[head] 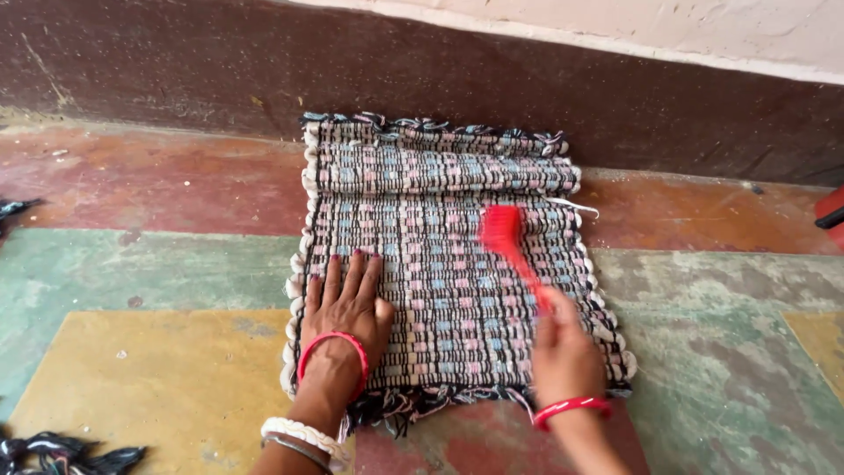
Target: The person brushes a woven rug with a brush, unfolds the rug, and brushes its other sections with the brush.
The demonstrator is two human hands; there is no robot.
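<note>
A woven rag mat (440, 176) in pink, blue, black and white lies on the floor, its far end folded over near the wall. My left hand (347, 303) presses flat on the mat's near left part, fingers spread. My right hand (563, 352) grips the handle of a red brush (505, 233), whose head rests on the mat's right half and looks blurred. Both wrists wear red bangles, and the left also has white ones.
The floor is painted in red, green and yellow patches (158, 369). A dark wall base (176, 70) runs just behind the mat. Dark cloth scraps (61, 453) lie at the bottom left; a red object (831, 215) sits at the right edge.
</note>
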